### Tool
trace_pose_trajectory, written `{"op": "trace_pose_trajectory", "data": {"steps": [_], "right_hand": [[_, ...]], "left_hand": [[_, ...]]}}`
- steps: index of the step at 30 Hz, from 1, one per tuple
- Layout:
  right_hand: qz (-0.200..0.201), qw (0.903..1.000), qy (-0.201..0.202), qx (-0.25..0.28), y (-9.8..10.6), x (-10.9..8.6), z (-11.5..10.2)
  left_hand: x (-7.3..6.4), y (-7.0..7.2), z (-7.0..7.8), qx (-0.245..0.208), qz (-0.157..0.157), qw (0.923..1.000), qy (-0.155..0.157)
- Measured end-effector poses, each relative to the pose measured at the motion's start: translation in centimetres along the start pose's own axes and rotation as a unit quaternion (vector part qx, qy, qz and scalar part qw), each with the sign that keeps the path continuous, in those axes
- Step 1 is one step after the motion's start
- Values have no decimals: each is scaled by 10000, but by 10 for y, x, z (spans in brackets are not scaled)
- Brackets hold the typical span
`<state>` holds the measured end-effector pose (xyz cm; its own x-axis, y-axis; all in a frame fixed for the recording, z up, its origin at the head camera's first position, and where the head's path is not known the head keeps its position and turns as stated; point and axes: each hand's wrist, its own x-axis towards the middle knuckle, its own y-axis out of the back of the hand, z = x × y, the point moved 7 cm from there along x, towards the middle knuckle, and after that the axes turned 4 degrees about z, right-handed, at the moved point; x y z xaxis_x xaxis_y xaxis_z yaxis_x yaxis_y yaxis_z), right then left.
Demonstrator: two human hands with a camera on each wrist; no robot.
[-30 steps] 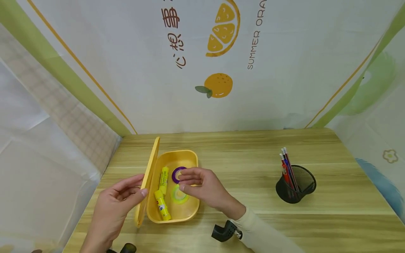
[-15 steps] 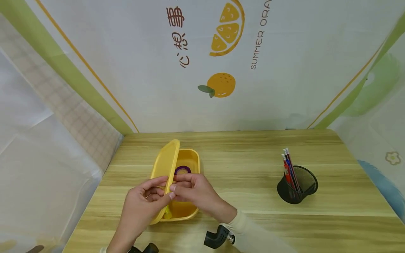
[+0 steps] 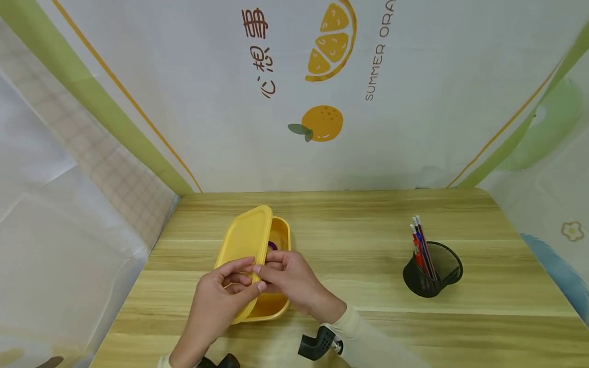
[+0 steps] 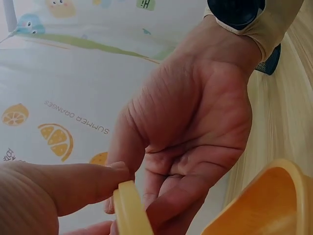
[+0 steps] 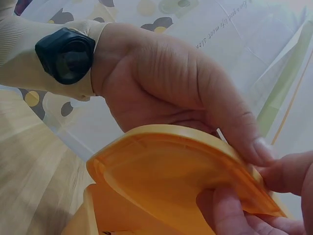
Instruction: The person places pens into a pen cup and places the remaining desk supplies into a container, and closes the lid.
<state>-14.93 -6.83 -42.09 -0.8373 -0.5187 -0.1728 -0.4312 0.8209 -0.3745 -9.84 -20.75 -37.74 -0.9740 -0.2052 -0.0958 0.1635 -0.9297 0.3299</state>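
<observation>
A yellow lid (image 3: pixel 246 235) is tilted over a yellow plastic box (image 3: pixel 277 309), its right edge raised above the opening. My left hand (image 3: pixel 223 294) pinches that raised edge between thumb and fingers. Right beside it, my right hand (image 3: pixel 294 278) grips the same edge; in the right wrist view its thumb lies on top and its fingers (image 5: pixel 230 210) are under the lid (image 5: pixel 161 176). Part of a purple tape roll (image 3: pixel 272 246) shows inside the box. The rest of the contents is hidden by the lid and hands.
A black mesh pen holder (image 3: pixel 432 271) with several pencils and pens (image 3: pixel 420 248) stands on the right of the wooden table (image 3: pixel 349 230). Behind the table hangs a white cloth (image 3: pixel 405 138) printed with oranges.
The lid has swung from nearly upright on the left to the right, lowering over the box. My left hand moved right with it, and my right hand has taken hold of its edge.
</observation>
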Motion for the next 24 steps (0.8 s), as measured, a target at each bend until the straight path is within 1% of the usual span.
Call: {"op": "trace_pose_trajectory", "data": {"steps": [3, 7, 10, 17, 21, 24], "right_hand": [[-25, 10000, 41, -18, 2, 1, 0], [-76, 9999, 89, -71, 5, -1, -1], [-119, 9998, 104, -126, 7, -3, -2], [-214, 9990, 224, -320, 12, -8, -5], [-278, 9982, 281, -442, 14, -11, -7], [-315, 9981, 279, -454, 15, -13, -8]], "left_hand": [[2, 2, 0, -42, -37, 10000, -27], [5, 13, -4, 105, 22, 9999, -46], [10, 26, -10, 221, 160, 9996, -57], [25, 55, -31, 247, 522, 9983, 23], [29, 69, -38, 467, 809, 9956, 64], [32, 75, -43, 765, 872, 9932, 138]]}}
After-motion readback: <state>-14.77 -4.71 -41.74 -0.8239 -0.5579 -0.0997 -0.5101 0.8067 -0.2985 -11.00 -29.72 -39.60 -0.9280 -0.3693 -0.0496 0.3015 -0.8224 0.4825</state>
